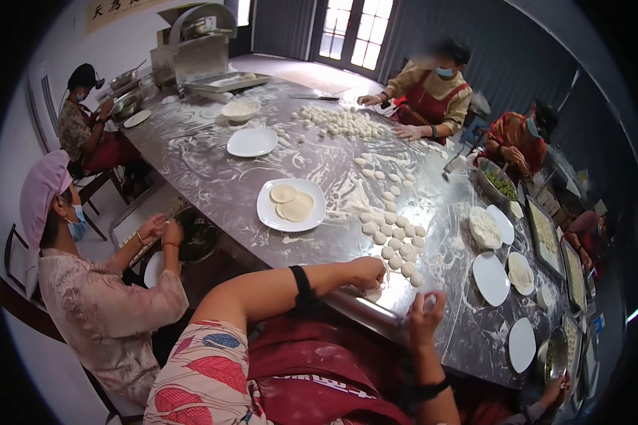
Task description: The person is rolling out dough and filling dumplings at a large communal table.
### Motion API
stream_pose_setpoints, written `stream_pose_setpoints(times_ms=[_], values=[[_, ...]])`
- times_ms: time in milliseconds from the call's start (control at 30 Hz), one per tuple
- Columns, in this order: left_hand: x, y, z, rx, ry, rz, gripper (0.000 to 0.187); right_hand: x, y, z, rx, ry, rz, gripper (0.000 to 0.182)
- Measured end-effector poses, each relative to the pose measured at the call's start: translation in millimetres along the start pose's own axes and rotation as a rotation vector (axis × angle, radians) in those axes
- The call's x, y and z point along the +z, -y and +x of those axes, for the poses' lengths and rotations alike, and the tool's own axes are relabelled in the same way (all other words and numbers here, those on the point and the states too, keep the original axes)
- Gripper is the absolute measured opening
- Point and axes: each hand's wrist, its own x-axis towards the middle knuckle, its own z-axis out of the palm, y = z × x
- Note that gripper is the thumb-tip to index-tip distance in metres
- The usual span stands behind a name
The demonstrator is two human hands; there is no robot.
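Note:
My left hand (367,273) is closed at the near edge of the steel table, its fingertips down on a small round of dough (374,292) that it partly covers. To the right, my right hand (425,319) is raised over the table edge with curled fingers. Something pale shows between those fingers, too small to make out. Just beyond my hands lie several flattened dough pieces (395,237) in a loose cluster. Left of them, a white square plate (268,214) carries a few thin rolled wrappers (298,207).
Flour streaks the steel table (191,177). A heap of dough balls (344,122) lies farther back. At right stand a flour bowl (485,228), white plates (490,279) and a bowl of green filling (500,185). A co-worker in a pink cap (46,184) sits close at left; others work around.

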Motion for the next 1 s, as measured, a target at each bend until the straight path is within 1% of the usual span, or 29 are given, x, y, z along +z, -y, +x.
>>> stream_pose_setpoints(times_ms=[33, 67, 133, 167, 200, 233, 267, 300, 333, 367, 400, 433, 467, 500, 533, 567, 600, 633, 667, 700, 733, 767, 833, 867, 933, 967, 1000], values=[[0, 2, -4, 0.008, -0.042, -0.03, 0.018, -3, 11, -6, 0.065, 0.01, 0.041, 0.012], [0, 3, -7, -0.022, -0.017, -0.053, 0.018, -5, 17, -14, 0.142, 0.016, 0.079, 0.011], [4, 1, -1, -0.025, 0.012, 0.033, 0.019, 10, 9, 11, -0.125, -0.08, -0.077, 0.009], [5, -1, 3, -0.02, 0.027, 0.076, 0.019, 15, 11, 25, -0.134, -0.042, -0.062, 0.009], [0, -10, 1, -0.059, -0.001, 0.068, 0.021, 24, 2, 37, -0.169, -0.033, -0.07, 0.01], [-6, -18, 2, -0.096, -0.022, 0.055, 0.023, 33, -32, 46, -0.088, -0.009, -0.078, 0.012], [4, 0, 17, -0.057, -0.015, -0.013, 0.025, 29, -15, 50, -0.083, 0.001, -0.111, 0.013], [4, 0, 19, -0.036, 0.006, 0.004, 0.025, 25, 3, 48, -0.076, 0.016, -0.143, 0.015], [1, -6, 12, -0.02, 0.026, 0.02, 0.024, 22, -1, 41, -0.034, 0.022, -0.082, 0.016], [3, -5, 11, -0.003, -0.004, 0.097, 0.022, 15, -5, 28, 0.007, 0.027, -0.021, 0.018], [11, 2, 13, -0.005, -0.102, 0.084, 0.022, 3, 9, 11, 0.017, 0.035, 0.031, 0.019], [4, -2, 5, -0.068, -0.117, 0.058, 0.02, -4, 14, -5, 0.012, 0.035, 0.044, 0.018], [3, 8, 4, -0.057, -0.11, -0.03, 0.019, -9, 18, -17, -0.003, 0.03, 0.066, 0.018], [-1, 9, 1, -0.114, -0.056, -0.145, 0.019, -11, 19, -24, -0.024, 0.018, 0.096, 0.018], [-5, 7, -4, -0.175, 0.001, -0.256, 0.018, -5, 7, -18, -0.096, -0.032, 0.016, 0.017], [-8, 3, -8, -0.235, 0.062, -0.364, 0.017, 1, -3, -5, -0.086, -0.001, 0.016, 0.016], [-10, 1, -6, -0.047, -0.015, -0.069, 0.016, 10, -9, 13, -0.081, 0.025, 0.018, 0.015], [-9, -3, -3, -0.055, -0.049, 0.007, 0.015, 21, -5, 32, -0.171, -0.05, -0.089, 0.014], [-9, -8, 1, -0.063, -0.079, 0.076, 0.014, 31, -4, 49, -0.248, -0.067, -0.162, 0.015], [-9, -10, 4, -0.071, -0.109, 0.145, 0.013, 36, -2, 59, -0.124, -0.011, -0.177, 0.019], [-7, -10, 6, -0.077, -0.14, 0.117, 0.015, 36, 0, 59, -0.06, 0.02, -0.168, 0.02], [-6, -8, 7, -0.048, -0.101, 0.105, 0.015, 35, 2, 59, 0.0, 0.054, -0.16, 0.02], [-10, -8, 1, 0.01, -0.038, 0.069, 0.015, 22, 7, 37, -0.176, -0.061, -0.153, 0.022], [-5, -2, 1, 0.014, -0.084, 0.098, 0.015, 8, 10, 19, -0.078, -0.006, -0.074, 0.021], [-3, -2, -6, -0.195, -0.067, -0.205, 0.014, -9, 6, -18, -0.051, 0.009, -0.045, 0.02], [-3, -2, -12, -0.3, -0.05, -0.351, 0.013, -14, 26, -27, 0.056, 0.033, 0.057, 0.02], [-1, -5, -16, -0.297, -0.018, -0.345, 0.014, -11, 16, -24, -0.007, 0.02, 0.005, 0.02]])
